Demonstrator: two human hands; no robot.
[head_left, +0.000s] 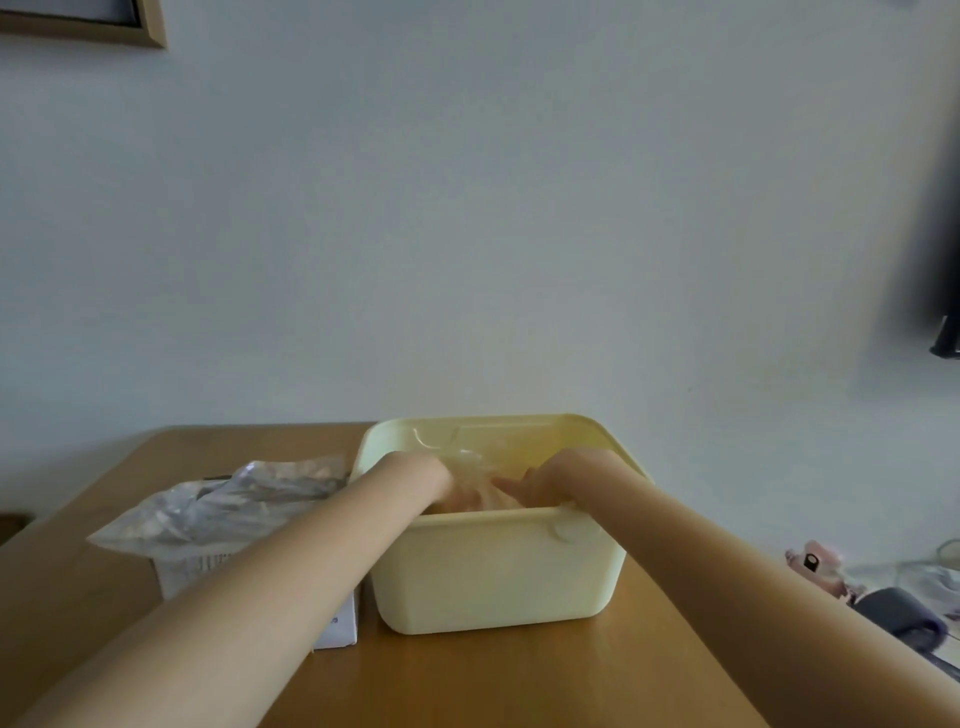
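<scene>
A pale yellow plastic bin (493, 571) stands on the wooden table (519, 686). Both of my hands reach down into it over the near rim. My left hand (447, 488) is mostly hidden behind the rim and a clear plastic bag (475, 467) inside the bin. My right hand (535, 486) lies with its fingers pointing left onto that bag. The bin's wall hides whether either hand grips the bag.
Left of the bin, a crinkled clear plastic packet (223, 506) lies on top of a white box (208, 571). At the right edge, beyond the table, are a pink object (818, 566) and dark cloth (904, 618). A plain wall is behind.
</scene>
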